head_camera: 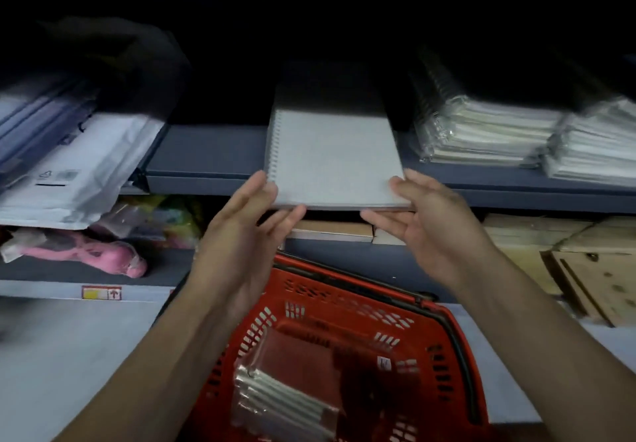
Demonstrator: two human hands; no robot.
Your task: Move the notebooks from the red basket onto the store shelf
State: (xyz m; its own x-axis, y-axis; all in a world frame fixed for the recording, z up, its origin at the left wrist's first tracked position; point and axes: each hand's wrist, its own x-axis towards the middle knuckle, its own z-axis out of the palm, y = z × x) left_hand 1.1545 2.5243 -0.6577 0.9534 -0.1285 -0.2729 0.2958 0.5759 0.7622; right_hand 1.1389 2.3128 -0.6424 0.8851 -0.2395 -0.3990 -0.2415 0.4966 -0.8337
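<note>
A grey spiral notebook (332,159) lies half on the dark blue shelf (206,156), its near edge jutting out over the shelf front. My left hand (254,211) holds its near left corner, thumb on top and fingers underneath. My right hand (423,211) does the same at the near right corner. Below my arms stands the red basket (344,307), with several wrapped notebooks (285,403) stacked at its near left.
Stacks of wrapped spiral notebooks (481,131) fill the shelf to the right. White envelopes and folders (79,166) lean at the left. On the lower shelf lie a pink packaged item (103,255), brown books (334,230) and cardboard boxes (592,269).
</note>
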